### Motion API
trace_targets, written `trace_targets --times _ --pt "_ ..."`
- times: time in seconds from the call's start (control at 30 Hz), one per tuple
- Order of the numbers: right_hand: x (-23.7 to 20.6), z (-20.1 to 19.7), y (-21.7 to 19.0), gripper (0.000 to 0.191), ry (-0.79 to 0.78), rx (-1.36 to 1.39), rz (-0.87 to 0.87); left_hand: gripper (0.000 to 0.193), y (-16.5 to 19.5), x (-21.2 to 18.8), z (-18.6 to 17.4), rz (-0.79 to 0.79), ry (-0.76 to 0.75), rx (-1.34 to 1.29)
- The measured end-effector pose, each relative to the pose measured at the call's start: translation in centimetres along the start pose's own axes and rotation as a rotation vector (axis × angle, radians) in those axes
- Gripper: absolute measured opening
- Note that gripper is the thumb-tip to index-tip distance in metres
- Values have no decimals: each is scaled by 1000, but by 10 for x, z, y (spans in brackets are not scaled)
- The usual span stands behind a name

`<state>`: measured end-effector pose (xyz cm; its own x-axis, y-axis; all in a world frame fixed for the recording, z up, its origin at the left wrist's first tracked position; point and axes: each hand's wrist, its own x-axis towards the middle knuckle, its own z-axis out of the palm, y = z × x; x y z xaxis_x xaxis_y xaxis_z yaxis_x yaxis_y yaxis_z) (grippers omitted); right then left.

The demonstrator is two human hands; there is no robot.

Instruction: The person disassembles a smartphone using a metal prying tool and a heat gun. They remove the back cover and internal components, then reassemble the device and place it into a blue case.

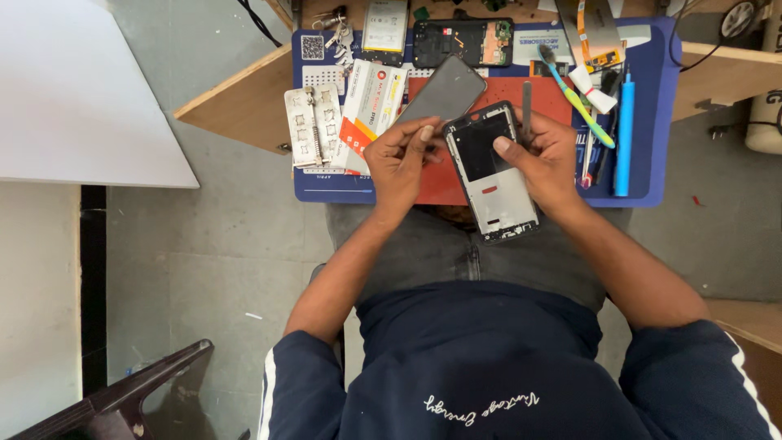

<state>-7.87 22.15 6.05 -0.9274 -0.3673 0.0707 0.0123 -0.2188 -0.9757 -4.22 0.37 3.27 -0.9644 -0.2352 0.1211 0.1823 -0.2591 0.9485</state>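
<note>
At frame centre, my right hand [544, 159] clamps the phone frame [493, 171] steady; left hand [401, 159] fingertips pinch its top corner beside the dark screen panel [444, 91].

I'm at a phone-repair workshop: my wooden tabletop [244, 94] carries a blue work mat [643, 163] strewn with an opened phone body [462, 42], a loose battery [384, 26], a metal stencil plate [314, 126], a brush [570, 94] and screwdrivers [624, 134].
</note>
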Motion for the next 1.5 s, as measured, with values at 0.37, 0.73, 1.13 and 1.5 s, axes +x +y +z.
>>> trace_targets --times 0.37,0.73,1.13,1.5 --pt "-9 3 -9 32 -70 -237 -66 6 43 6 2 134 -106 528" --pt "-11 13 -17 39 -127 -181 -21 5 66 4 12 318 -123 668" --pt "-6 -4 -23 41 48 -1 24 10 43 6 0 77 -65 283" --pt "-3 -2 -28 28 11 -343 -1 38 -33 -15 31 -197 -355 -192"
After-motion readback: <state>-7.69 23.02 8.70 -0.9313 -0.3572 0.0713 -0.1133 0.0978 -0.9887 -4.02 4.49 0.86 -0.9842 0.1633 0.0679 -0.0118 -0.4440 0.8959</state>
